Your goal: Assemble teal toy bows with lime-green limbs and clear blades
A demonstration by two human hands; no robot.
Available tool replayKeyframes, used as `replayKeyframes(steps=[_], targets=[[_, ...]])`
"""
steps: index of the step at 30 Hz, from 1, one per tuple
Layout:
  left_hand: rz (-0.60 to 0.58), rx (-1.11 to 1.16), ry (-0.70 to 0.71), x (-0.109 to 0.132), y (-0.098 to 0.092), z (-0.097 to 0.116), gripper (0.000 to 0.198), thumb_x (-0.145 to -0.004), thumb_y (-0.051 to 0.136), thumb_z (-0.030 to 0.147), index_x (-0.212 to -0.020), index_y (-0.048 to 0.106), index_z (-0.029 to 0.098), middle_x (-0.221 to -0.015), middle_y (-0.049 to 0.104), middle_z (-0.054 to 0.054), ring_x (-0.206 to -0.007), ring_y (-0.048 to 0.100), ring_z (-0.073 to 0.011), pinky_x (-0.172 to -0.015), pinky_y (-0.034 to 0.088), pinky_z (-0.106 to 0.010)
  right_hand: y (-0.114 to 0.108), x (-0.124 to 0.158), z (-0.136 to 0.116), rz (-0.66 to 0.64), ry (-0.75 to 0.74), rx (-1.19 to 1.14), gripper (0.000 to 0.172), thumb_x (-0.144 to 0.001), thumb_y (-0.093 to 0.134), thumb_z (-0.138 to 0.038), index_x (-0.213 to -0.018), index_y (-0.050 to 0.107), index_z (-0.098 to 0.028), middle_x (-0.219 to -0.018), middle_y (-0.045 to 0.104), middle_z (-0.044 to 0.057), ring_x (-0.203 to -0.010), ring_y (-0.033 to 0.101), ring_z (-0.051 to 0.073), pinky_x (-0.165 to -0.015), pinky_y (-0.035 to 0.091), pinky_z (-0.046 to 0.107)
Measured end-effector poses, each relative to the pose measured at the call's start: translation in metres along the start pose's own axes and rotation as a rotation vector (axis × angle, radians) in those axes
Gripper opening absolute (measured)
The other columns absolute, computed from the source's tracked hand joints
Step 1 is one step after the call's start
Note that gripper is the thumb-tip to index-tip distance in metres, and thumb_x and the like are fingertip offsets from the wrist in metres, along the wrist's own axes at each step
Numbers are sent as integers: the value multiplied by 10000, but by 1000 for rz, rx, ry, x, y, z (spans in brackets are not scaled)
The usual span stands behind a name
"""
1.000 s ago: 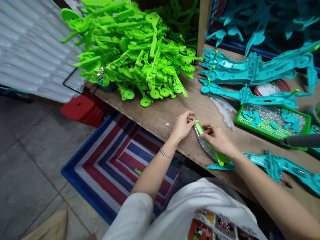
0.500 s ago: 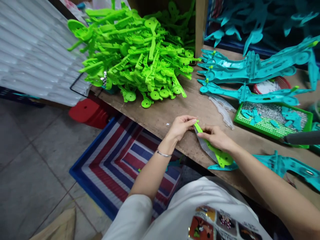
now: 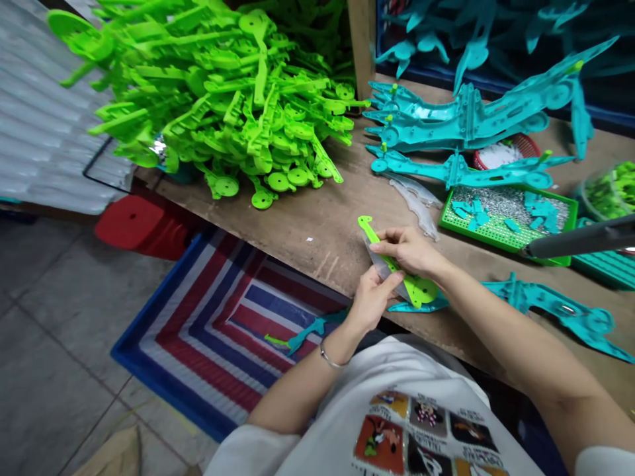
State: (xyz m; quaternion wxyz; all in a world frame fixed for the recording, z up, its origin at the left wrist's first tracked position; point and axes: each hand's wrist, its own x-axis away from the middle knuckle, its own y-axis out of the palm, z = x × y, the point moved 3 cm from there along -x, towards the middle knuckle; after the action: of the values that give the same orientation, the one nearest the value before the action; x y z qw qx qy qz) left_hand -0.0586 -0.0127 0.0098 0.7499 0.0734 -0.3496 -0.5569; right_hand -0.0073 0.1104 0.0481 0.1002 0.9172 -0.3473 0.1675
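Both my hands hold a long lime-green plastic part [image 3: 421,291] with a round disc at its near end and a small hook at its far end. A translucent grey plastic piece [image 3: 381,266] lies along its left side. My right hand [image 3: 409,250] grips the middle of the pair from the right, thumb on top. Lower down, my left hand [image 3: 373,297] pinches the pair from the left, its thumb on the green part near the disc. Just beyond lies another translucent curved piece [image 3: 415,206] on the wooden table [image 3: 327,218].
A big heap of lime-green parts [image 3: 238,112] covers the back left. Teal frames [image 3: 461,172] lie at the back right, another teal frame [image 3: 550,301] near my right arm. A green tray [image 3: 456,231] holds screws and teal bits. A grey rod-like tool [image 3: 560,246] juts in from the right.
My left hand has shifted from the far tip of the green part down toward its disc end. The hooked tip is now uncovered. The camera view has turned slightly right.
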Motion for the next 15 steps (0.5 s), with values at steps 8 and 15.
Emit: replayKeyframes(steps=[8,15], targets=[[98,-75,67,-6,3,1,462,-745,850,459,-1013,645,143,-919,771,-45,-771,736,-177,-757,621,-333,-60,59,6,-337,85,449,497,-758,739,-551,-1044,728,-144,-891,703,36,-792,578,167,-680,433,269],[121,-148,74,-6,5,0,489,-764,832,484,-1068,644,150,-993,777,-79,-836,740,-186,-771,603,-314,-75,75,21,-310,193,416,445,-694,790,-500,-962,738,-149,-837,701,24,-746,584,165,-690,443,282]])
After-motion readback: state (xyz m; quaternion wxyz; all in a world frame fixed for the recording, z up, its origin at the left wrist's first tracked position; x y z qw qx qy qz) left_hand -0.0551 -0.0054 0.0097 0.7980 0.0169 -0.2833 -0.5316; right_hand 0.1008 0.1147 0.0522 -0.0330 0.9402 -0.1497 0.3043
